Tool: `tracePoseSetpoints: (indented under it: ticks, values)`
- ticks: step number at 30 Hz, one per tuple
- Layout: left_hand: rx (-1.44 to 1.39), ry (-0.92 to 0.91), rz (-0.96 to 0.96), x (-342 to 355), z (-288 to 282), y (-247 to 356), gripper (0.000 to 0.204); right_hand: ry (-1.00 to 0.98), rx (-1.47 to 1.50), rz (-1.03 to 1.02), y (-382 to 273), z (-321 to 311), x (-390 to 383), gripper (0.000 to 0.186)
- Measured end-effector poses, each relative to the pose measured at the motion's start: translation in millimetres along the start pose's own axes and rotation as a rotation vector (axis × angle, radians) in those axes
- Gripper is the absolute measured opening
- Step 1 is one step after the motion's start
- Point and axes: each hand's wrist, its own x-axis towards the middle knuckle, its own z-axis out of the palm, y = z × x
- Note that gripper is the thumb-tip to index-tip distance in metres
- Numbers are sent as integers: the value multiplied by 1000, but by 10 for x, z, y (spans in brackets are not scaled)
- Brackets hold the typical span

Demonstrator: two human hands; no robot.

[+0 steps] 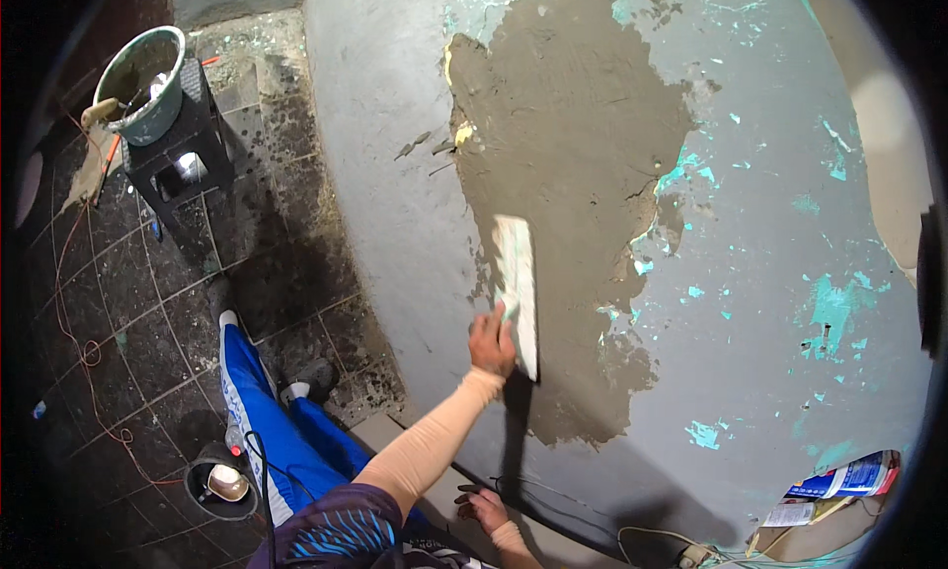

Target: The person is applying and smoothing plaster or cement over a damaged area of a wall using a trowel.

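Note:
My left hand (pixel 494 340) grips the handle of a long, flat finishing trowel (pixel 520 268), its pale blade lying against the brownish wet plaster patch (pixel 568 145) on a grey wall (pixel 760 233). The patch has ragged edges, with turquoise flakes and bits of yellow showing along them. Low near the foot of the wall, my right hand (pixel 484 510) is apart from the trowel, fingers bent and spread, with nothing visible in it.
A bucket (pixel 143 118) with tools stands on a dark stool (pixel 183 189) at upper left. My blue-trousered legs (pixel 255 401) are on dirty tiles (pixel 143 342), near a black bucket (pixel 212 505) and loose cord. Packages (pixel 839 480) and cables sit at lower right.

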Motion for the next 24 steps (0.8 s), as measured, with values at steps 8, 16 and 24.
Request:
tracePoseSetpoints:
  ticks: [8,16,24]
  values:
    - [-8,144,-13,182,-400,127,33,-48,69,-53,-13,-91,79,32]
    - [-6,263,-105,1188,101,248,29,-18,-46,43,32,48,47,36]
    - [-313,81,15,752,-1,1571,31,-34,-55,43,63,-86,236,34]
